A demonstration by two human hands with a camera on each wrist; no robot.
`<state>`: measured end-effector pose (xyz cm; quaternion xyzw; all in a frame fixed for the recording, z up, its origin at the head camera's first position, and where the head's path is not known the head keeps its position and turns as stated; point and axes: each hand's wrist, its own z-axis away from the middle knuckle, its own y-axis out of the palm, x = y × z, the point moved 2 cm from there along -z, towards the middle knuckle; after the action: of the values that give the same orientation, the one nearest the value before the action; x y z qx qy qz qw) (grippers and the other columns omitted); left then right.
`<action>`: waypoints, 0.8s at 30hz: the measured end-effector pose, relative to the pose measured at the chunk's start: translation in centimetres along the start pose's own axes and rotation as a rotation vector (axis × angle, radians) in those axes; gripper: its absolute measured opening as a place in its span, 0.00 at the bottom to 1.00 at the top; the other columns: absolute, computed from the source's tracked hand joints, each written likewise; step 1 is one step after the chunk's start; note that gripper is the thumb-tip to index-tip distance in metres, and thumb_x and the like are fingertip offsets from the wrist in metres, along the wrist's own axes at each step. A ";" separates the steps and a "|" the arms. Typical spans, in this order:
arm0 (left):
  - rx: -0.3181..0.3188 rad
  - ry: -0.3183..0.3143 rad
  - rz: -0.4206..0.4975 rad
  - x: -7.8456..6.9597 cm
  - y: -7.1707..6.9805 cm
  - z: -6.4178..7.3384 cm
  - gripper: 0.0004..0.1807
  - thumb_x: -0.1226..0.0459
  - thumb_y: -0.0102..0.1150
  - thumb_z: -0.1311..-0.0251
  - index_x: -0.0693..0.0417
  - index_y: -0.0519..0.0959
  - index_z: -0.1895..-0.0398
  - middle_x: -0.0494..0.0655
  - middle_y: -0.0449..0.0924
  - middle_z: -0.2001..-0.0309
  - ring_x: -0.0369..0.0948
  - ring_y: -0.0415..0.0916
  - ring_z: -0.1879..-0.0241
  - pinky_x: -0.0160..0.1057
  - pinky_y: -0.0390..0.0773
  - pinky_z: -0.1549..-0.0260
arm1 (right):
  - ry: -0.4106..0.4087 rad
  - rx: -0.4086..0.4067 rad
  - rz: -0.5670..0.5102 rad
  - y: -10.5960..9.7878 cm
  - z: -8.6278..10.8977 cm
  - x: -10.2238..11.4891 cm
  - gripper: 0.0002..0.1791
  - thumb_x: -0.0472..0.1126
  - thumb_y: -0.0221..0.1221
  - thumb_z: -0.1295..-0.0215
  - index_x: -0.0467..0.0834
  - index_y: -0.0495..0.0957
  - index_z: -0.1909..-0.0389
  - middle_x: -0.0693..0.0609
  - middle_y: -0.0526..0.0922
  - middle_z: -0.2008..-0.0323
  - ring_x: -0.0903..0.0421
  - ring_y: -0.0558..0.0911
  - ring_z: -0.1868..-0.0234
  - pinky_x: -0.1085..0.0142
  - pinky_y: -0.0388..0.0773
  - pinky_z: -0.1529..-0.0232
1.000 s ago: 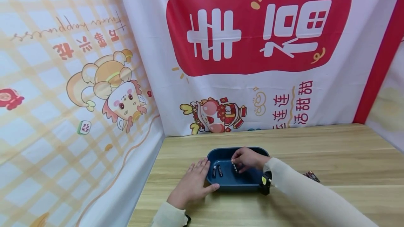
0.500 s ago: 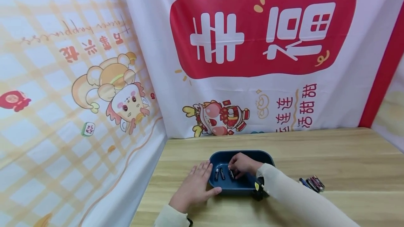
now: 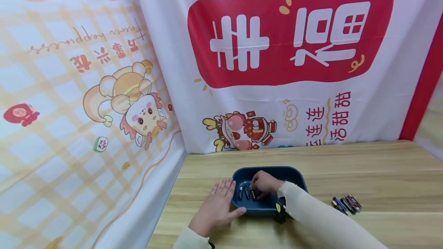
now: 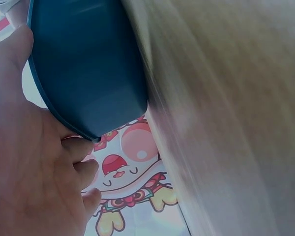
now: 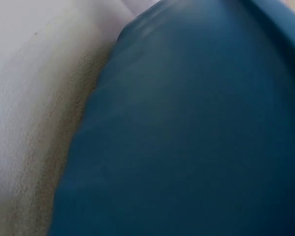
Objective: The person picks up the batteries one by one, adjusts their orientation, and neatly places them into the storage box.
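Right hand (image 3: 265, 183) pinches dark battery (image 3: 253, 195) inside blue tray (image 3: 261, 212), two batteries (image 3: 247, 193) just left. Left hand (image 3: 219, 206), fingers straight, touches tray's left end. Right sleeve (image 3: 318, 206) hides near right corner; more batteries (image 3: 347, 203) right on table (image 3: 377, 172).

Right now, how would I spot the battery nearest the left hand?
On the wooden table, find the blue tray. Inside, three small dark batteries lie side by side. It's the leftmost, with a pale far end, farthest from the right hand.
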<state>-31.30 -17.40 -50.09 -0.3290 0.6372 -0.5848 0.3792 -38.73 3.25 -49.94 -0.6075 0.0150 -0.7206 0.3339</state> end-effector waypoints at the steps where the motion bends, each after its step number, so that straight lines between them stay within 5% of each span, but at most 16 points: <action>1: 0.000 0.000 0.004 0.0 0.0 0.1 0.52 0.28 0.33 0.38 0.54 0.49 0.22 0.48 0.42 0.23 0.46 0.38 0.25 0.54 0.42 0.30 | 0.000 -0.002 0.006 0.1 -0.1 0.0 0.06 0.30 0.56 0.32 0.36 0.81 0.66 0.44 0.79 0.68 0.48 0.80 0.67 0.58 0.84 0.68; 24: 0.018 -0.034 0.022 0.0 0.2 -0.2 0.53 0.26 0.33 0.40 0.51 0.48 0.22 0.45 0.40 0.23 0.45 0.37 0.25 0.54 0.41 0.30 | 0.038 -0.024 0.094 0.1 -1.1 -0.6 0.06 0.33 0.58 0.33 0.39 0.81 0.69 0.46 0.79 0.69 0.51 0.80 0.70 0.60 0.83 0.72</action>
<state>-31.51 -17.29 -50.28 -0.3284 0.6290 -0.5806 0.3992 -39.64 3.01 -50.83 -0.5962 0.0586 -0.7154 0.3597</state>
